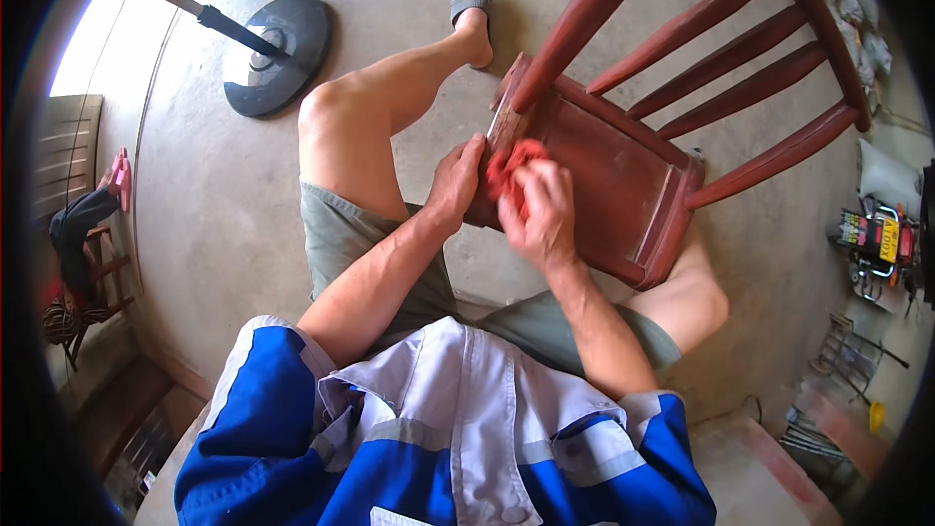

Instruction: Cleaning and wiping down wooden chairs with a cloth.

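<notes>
Head view, right hand point(545, 212) gripping blurred red cloth point(504, 171), left hand point(458, 180) holding chair point(623, 190), its top cut off

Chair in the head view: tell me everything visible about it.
The chair is dark reddish-brown and looks like painted wood. A flat seat panel sits within a raised border; the backrest has two outer posts, three slimmer slats and a curved top rail, reaching toward the upper right. The seat's left edge looks lighter and worn. It stands before the person, partly covering their right leg; contact there is unclear. The left hand grips the left edge; the right hand holds a red cloth against it nearby.
</notes>
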{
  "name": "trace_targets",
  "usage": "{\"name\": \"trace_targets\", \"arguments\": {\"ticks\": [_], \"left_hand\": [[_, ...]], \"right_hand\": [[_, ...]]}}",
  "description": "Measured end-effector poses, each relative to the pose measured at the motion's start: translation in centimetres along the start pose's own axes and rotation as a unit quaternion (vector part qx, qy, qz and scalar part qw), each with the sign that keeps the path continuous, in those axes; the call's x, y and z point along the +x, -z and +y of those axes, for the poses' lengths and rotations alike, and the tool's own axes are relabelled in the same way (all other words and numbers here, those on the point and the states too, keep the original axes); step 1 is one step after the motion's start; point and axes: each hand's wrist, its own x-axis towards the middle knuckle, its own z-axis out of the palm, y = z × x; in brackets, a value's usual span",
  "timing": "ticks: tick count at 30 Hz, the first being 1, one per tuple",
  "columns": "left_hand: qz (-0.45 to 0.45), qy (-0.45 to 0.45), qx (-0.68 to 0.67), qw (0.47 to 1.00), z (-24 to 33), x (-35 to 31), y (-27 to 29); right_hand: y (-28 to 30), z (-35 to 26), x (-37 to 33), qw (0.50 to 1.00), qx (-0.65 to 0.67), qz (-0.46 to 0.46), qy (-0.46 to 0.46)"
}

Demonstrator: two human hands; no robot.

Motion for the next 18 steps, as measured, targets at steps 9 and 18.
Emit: {"name": "trace_targets", "arguments": {"ticks": [9, 18], "left_hand": [[-0.007, -0.13, 0.079, 0.988, -1.6, 0.1, 0.3], [0.015, -0.178, 0.188, 0.966, -1.8, -0.5, 0.2]], "right_hand": [[3.3, -0.2, 4.1, 0.984, 0.154, 0.006, -0.085], [17.3, -7.3, 26.3, 0.872, -0.188, 0.305, 0.333]]}}
